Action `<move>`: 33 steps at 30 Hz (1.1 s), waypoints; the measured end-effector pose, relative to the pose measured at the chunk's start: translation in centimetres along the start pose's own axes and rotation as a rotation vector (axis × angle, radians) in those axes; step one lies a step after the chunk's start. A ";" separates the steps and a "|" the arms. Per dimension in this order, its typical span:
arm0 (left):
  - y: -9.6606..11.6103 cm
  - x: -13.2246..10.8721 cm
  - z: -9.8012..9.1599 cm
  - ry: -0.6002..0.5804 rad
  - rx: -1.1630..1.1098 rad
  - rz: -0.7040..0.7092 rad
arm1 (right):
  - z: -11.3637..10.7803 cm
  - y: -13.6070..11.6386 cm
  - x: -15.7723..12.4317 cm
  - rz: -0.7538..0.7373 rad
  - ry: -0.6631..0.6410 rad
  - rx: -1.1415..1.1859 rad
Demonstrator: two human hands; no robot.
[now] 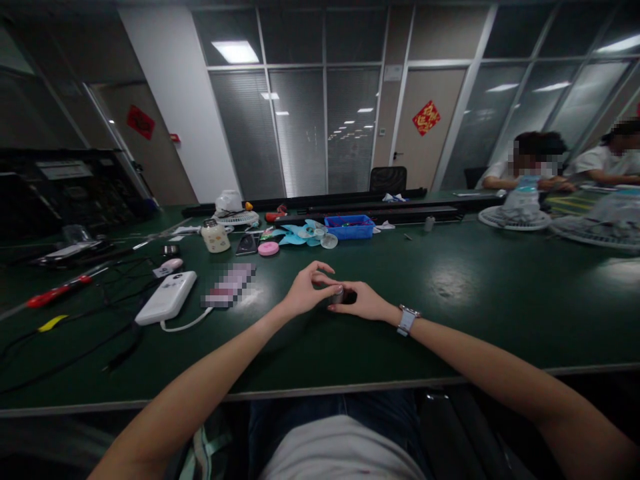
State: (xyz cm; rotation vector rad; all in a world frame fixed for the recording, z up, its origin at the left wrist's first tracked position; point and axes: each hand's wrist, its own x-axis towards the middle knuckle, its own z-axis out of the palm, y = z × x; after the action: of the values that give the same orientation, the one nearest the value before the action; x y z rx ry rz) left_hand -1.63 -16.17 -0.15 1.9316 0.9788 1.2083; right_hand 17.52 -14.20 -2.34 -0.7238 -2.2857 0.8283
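Both my hands meet over the dark green table [450,313] in front of me. My left hand [307,290] is curled, fingertips pinching toward a small dark round object [340,294]. My right hand [363,301], with a silver watch [407,320] on its wrist, closes its fingers round the same small object from the right. The object is mostly hidden by the fingers, so I cannot make out what it is.
A white power bank [167,297] with cable lies left, beside black cables, a red-handled tool [57,291] and a pink-white mouse [169,267]. Further back stand a small jar [215,236], pink disc [269,249], light blue fan blades [305,235] and blue tray [349,227]. Two people sit far right with fan grilles [515,219].
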 end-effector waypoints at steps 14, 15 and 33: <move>0.8 -0.5 0.7 0.273 0.064 0.025 | -0.1 -0.2 0.0 0.012 -0.024 0.041; 0.6 -0.5 0.4 0.299 0.070 0.025 | -0.1 -0.2 0.0 0.010 -0.024 0.041; -4.3 -0.6 -5.2 -0.228 0.148 -0.188 | -1.2 0.6 -0.3 0.118 0.105 -0.067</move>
State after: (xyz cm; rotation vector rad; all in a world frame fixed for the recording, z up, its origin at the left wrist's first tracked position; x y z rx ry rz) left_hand -7.64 -13.79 -2.03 1.9875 1.1242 0.8100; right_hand 18.69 -13.51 -2.13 -0.9179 -2.2026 0.7517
